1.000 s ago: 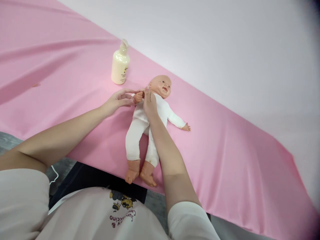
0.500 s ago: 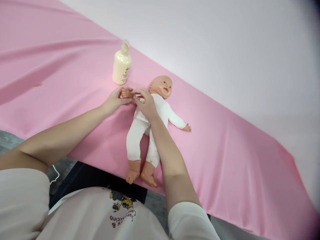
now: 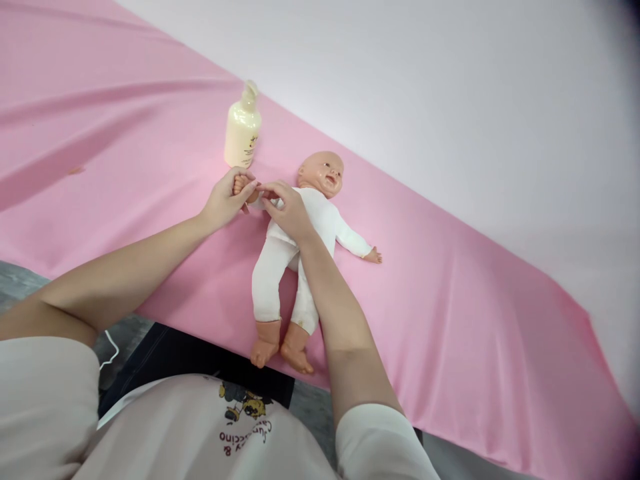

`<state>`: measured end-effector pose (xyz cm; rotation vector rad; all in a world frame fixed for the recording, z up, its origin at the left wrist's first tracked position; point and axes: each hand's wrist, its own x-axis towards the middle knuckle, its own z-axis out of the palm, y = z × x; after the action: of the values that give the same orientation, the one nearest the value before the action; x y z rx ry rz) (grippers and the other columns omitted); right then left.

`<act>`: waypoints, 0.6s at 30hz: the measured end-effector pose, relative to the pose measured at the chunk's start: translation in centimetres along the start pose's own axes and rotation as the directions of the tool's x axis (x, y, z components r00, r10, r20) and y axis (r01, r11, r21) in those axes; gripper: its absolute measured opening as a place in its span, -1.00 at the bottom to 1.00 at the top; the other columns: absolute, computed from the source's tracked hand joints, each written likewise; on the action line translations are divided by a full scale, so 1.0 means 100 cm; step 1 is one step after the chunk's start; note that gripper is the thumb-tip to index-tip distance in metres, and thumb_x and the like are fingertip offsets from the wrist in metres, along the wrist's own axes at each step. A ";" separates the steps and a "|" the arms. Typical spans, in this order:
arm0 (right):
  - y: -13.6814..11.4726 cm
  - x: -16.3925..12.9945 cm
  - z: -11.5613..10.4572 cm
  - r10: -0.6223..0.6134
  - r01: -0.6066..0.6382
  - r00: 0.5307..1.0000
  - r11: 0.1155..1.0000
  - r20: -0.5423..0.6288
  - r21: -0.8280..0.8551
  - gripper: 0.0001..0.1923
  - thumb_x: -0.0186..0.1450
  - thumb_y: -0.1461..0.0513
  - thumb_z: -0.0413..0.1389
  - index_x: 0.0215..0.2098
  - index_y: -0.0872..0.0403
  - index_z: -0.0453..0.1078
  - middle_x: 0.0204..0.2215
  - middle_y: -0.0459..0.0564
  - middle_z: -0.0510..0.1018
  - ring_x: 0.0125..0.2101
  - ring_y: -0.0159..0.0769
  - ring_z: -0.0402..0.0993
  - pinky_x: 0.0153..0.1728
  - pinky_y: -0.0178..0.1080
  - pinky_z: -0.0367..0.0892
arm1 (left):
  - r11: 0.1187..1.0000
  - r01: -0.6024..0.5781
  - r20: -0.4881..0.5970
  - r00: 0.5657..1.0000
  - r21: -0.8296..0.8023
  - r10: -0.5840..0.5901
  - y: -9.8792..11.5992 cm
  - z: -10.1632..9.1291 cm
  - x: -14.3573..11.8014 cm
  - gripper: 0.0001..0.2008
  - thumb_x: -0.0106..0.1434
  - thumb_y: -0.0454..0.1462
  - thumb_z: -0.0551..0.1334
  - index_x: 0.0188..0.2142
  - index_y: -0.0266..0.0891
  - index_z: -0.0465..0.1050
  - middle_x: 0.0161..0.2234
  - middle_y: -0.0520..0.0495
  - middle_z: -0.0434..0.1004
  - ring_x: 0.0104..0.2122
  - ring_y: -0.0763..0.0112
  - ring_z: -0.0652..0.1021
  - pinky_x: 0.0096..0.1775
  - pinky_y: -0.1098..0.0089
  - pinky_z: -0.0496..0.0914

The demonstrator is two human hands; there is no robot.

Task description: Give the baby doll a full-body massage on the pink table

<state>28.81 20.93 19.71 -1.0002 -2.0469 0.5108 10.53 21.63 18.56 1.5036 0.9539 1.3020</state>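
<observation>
A baby doll (image 3: pixel 313 220) in a white suit lies on its back on the pink sheet (image 3: pixel 450 320), head toward the wall, bare feet over the near edge. My left hand (image 3: pixel 226 200) grips the doll's small hand, stretched out to the left. My right hand (image 3: pixel 287 212) rests across the doll's chest, its fingertips pinching the white sleeve of that same arm near the wrist. The doll's other arm lies spread out to the right.
A cream pump bottle (image 3: pixel 242 130) stands upright on the sheet just beyond my left hand. A pale wall (image 3: pixel 450 100) runs along the far side of the sheet. Dark floor and grey matting show below the near edge.
The doll's arm was pulled outward to the left by my left hand. My right hand slid from the doll's shoulder down along the sleeve toward the wrist.
</observation>
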 end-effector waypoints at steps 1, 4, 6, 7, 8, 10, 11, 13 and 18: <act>0.000 0.000 0.000 0.010 -0.010 1.000 1.000 0.009 0.004 -0.77 0.39 0.21 0.06 -0.05 0.03 0.50 -0.17 0.01 0.58 -0.14 -0.25 0.51 0.01 -0.13 0.45 | 0.999 -0.018 -0.007 1.000 0.030 0.018 -0.002 -0.001 0.001 -0.77 0.33 -0.09 0.29 -0.21 -0.18 0.38 -0.38 0.03 0.50 -0.50 0.49 0.51 -0.45 0.45 0.48; -0.002 -0.001 0.001 0.037 -0.037 0.999 0.999 0.036 0.004 -0.77 0.39 0.21 0.05 -0.09 0.05 0.52 -0.16 0.02 0.61 -0.14 -0.26 0.52 0.00 -0.14 0.44 | 0.992 -0.056 -0.036 0.998 0.113 0.060 -0.010 -0.009 0.008 -0.71 0.35 -0.02 0.25 -0.29 -0.19 0.36 -0.39 0.00 0.53 -0.51 0.49 0.50 -0.46 0.46 0.44; -0.002 -0.002 0.001 0.044 -0.043 0.998 0.999 0.055 -0.013 -0.77 0.40 0.19 0.04 -0.14 0.06 0.53 -0.18 0.03 0.63 -0.16 -0.25 0.52 -0.03 -0.15 0.44 | 0.983 -0.061 -0.067 0.995 0.174 0.074 -0.016 -0.017 0.015 -0.67 0.36 0.02 0.23 -0.31 -0.18 0.34 -0.45 0.02 0.49 -0.54 0.48 0.50 -0.46 0.45 0.41; -0.003 -0.002 0.001 0.044 -0.043 0.997 0.999 0.063 -0.024 -0.77 0.40 0.19 0.03 -0.17 0.06 0.53 -0.19 0.03 0.63 -0.17 -0.24 0.52 -0.04 -0.15 0.43 | 0.976 -0.058 -0.079 0.994 0.209 0.076 -0.019 -0.022 0.020 -0.66 0.36 0.03 0.22 -0.30 -0.17 0.33 -0.49 0.04 0.46 -0.55 0.46 0.50 -0.45 0.44 0.40; -0.003 -0.002 0.001 0.041 -0.039 0.997 0.999 0.069 -0.036 -0.76 0.41 0.18 0.03 -0.18 0.06 0.53 -0.20 0.03 0.63 -0.17 -0.24 0.52 -0.05 -0.15 0.43 | 0.968 -0.055 -0.091 0.993 0.244 0.079 -0.023 -0.028 0.024 -0.67 0.37 0.04 0.21 -0.28 -0.16 0.33 -0.53 0.06 0.42 -0.54 0.44 0.51 -0.43 0.43 0.40; -0.003 -0.002 0.000 0.021 -0.017 0.997 0.998 0.071 -0.058 -0.75 0.43 0.16 0.01 -0.18 0.06 0.52 -0.21 0.03 0.63 -0.18 -0.24 0.51 -0.05 -0.15 0.42 | 0.940 -0.056 -0.109 0.989 0.338 0.098 -0.031 -0.038 0.032 -0.70 0.40 0.03 0.18 -0.20 -0.14 0.35 -0.55 0.07 0.39 -0.48 0.37 0.54 -0.35 0.38 0.41; -0.004 -0.003 0.000 0.008 -0.003 0.998 0.997 0.066 -0.071 -0.74 0.44 0.15 0.01 -0.18 0.06 0.52 -0.21 0.03 0.63 -0.18 -0.23 0.51 -0.04 -0.14 0.42 | 0.915 -0.057 -0.111 0.988 0.398 0.110 -0.035 -0.042 0.036 -0.72 0.42 0.01 0.15 -0.15 -0.14 0.35 -0.53 0.05 0.40 -0.43 0.33 0.55 -0.30 0.35 0.41; -0.005 -0.005 -0.002 -0.014 0.018 0.999 0.995 0.046 -0.102 -0.72 0.46 0.12 -0.01 -0.17 0.04 0.51 -0.21 0.04 0.62 -0.17 -0.22 0.50 -0.01 -0.12 0.42 | 0.854 -0.060 -0.100 0.986 0.517 0.130 -0.045 -0.050 0.043 -0.71 0.45 -0.02 0.08 -0.06 -0.14 0.36 -0.43 -0.03 0.46 -0.32 0.26 0.56 -0.20 0.26 0.41; -0.018 -0.031 -0.005 -0.003 0.008 0.999 0.992 0.041 -0.129 -0.67 0.49 0.08 -0.08 -0.14 -0.01 0.50 -0.14 0.07 0.61 -0.07 -0.19 0.51 0.08 -0.06 0.43 | 0.799 -0.100 -0.058 0.984 0.594 0.167 -0.062 -0.057 0.051 -0.68 0.47 -0.04 -0.01 -0.07 -0.15 0.39 -0.12 -0.13 0.51 -0.08 0.25 0.46 0.01 0.16 0.36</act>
<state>29.54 17.41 19.70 -1.0675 -2.1408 0.4035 5.66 29.09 14.35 2.0179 1.4401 1.2535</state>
